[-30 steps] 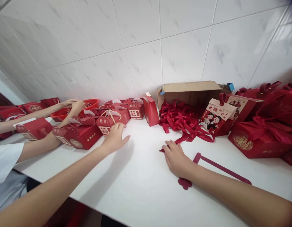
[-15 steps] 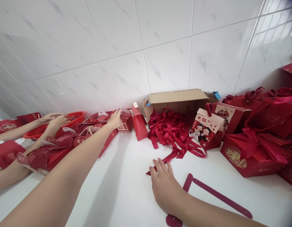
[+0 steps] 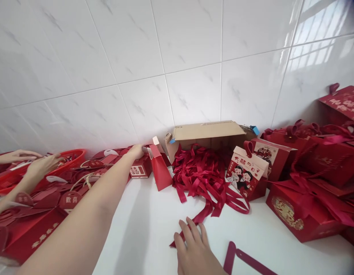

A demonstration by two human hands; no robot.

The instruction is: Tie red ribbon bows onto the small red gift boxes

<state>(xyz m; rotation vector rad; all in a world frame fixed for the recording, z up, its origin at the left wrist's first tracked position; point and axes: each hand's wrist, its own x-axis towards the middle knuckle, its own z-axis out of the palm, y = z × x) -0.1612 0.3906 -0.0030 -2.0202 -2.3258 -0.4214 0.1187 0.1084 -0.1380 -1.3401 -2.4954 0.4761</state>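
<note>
My left hand [image 3: 136, 151] reaches to the back of the table, at the top of a small red gift box [image 3: 140, 168] with a white character panel. Its fingers are mostly hidden from view. Near the front, my right hand [image 3: 194, 250] rests palm down, fingers spread, over the loose end of a red ribbon [image 3: 207, 210]. That ribbon trails from a tangled heap of red ribbons [image 3: 198, 172] spilling out of a cardboard box [image 3: 208, 131] lying on its side. Beside my left hand stands a tall red carton [image 3: 161, 170] with a raised flap.
At the left, another person's hands [image 3: 41, 168] are over an orange-red basin [image 3: 76, 154]. Several red gift boxes [image 3: 36, 229] crowd the left side. A box with a cartoon couple [image 3: 247, 173] and ribboned boxes [image 3: 311, 210] stand right. Dark red strips [image 3: 254, 261] lie in front.
The view has tilted up and shifted, so most things sit lower in the picture. My left hand has gone further over the small box. The other person's hands have moved apart.
</note>
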